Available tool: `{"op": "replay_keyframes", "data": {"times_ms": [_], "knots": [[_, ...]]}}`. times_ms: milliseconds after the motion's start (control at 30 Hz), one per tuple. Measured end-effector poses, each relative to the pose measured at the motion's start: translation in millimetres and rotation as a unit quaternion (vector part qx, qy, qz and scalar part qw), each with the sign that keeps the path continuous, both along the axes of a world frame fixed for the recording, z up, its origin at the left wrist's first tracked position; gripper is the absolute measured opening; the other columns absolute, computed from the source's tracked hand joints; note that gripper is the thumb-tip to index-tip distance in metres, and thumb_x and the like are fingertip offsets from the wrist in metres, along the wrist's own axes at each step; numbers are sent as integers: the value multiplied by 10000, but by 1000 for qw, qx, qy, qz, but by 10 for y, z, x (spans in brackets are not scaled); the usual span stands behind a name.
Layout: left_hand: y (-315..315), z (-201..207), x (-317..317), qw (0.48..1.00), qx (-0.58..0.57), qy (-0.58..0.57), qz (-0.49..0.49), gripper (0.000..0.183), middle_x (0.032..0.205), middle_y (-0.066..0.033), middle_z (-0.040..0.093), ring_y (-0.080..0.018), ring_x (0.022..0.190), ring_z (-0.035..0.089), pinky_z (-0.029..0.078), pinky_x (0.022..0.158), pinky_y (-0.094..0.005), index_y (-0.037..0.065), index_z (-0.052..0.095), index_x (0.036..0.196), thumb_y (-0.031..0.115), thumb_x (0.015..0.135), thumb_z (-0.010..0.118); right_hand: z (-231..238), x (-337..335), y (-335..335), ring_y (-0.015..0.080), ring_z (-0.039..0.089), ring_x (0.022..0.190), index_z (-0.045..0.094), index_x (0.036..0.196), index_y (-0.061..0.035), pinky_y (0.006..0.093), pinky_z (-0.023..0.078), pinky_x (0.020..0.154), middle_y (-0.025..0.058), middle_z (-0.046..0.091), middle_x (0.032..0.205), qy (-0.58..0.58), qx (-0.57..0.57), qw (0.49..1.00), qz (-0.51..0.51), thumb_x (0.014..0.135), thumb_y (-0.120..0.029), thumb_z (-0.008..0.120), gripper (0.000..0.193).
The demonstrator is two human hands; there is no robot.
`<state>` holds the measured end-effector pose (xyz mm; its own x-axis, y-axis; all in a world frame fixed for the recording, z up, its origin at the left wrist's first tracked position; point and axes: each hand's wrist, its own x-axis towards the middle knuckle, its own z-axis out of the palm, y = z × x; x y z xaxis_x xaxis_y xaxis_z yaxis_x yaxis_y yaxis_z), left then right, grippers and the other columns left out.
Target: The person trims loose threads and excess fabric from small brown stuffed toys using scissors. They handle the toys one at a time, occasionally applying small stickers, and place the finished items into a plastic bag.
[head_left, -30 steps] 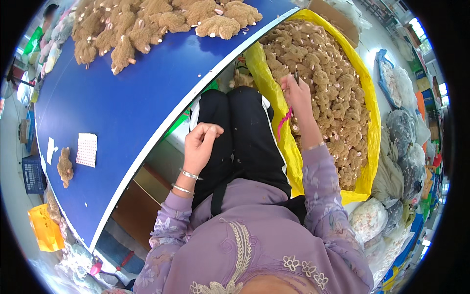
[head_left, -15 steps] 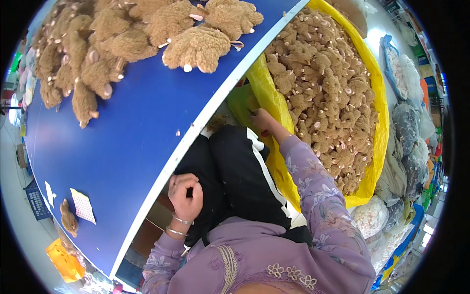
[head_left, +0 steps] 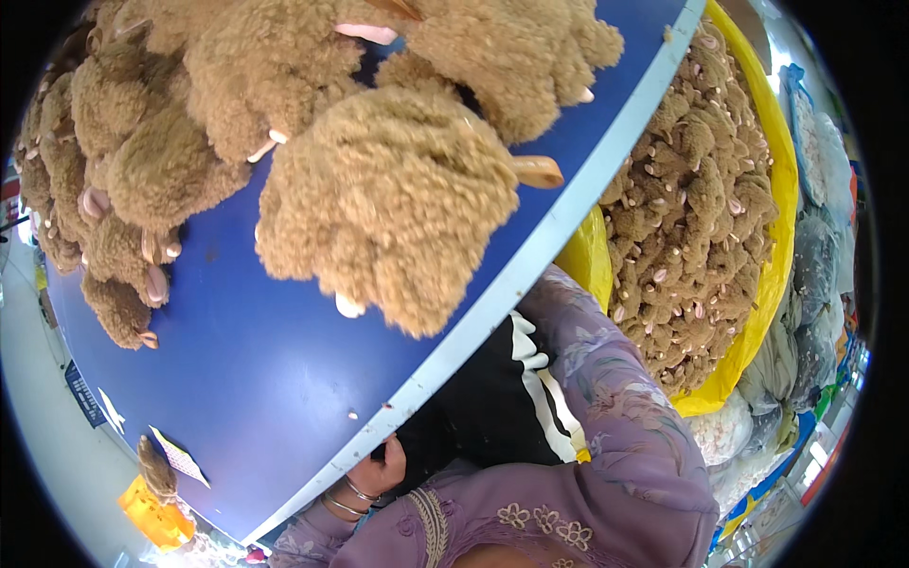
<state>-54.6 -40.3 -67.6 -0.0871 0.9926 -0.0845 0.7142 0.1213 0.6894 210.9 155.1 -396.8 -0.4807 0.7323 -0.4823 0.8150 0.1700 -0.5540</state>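
Note:
At the lower middle, my left hand rests by my lap beside the table's pale edge, with two bracelets on its wrist. The thumb shows, but the edge covers the other fingers. My right arm reaches forward below the table edge; only its floral purple sleeve is visible, and the hand is hidden. Above it on the blue table lies a curly brown plush piece with a tan loop. More brown plush pieces with pink parts are heaped behind and left of it. Neither hand touches these.
A large yellow bag full of small brown plush pieces stands right of the table. A printed paper sheet and one plush piece lie at the table's near left. Stuffed clear bags line the far right.
The view has moved closer to the table, so the plush pieces look larger. My right hand has gone out of sight beneath the table edge. My left hand is now partly covered by that edge.

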Motion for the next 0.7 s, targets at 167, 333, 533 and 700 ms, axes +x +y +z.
{"op": "replay_keyframes", "data": {"times_ms": [167,333,533,700], "knots": [[118,59,11,1000,-14,-11,-8,105,771,-88,622,-254,739,601,490,716,-358,12,627,825,98,766,622,87,138,-176,290,656,840,609,1126,12,374,529,742,143,662,964,10,-46,999,-14,809,-224,667,399],[-35,-26,8,998,-12,-62,18,88,817,-110,629,-272,763,609,495,732,-368,27,631,843,92,784,624,1096,-137,290,269,661,840,597,1141,11,366,536,731,127,661,966,281,-54,953,-105,810,-189,666,392],[174,-25,187,991,116,-52,-29,108,1014,-153,597,-323,940,564,429,865,-413,48,609,837,46,733,638,2206,916,-62,49,368,449,601,958,-37,230,264,419,-8,519,652,477,-115,682,-542,907,-289,598,257],[378,230,354,970,204,-76,-112,187,970,-112,627,-299,924,580,432,830,-381,40,583,901,-44,736,612,2625,917,-819,37,302,400,620,860,-50,232,217,386,-64,401,531,274,-107,819,-493,917,-241,588,202]]}}
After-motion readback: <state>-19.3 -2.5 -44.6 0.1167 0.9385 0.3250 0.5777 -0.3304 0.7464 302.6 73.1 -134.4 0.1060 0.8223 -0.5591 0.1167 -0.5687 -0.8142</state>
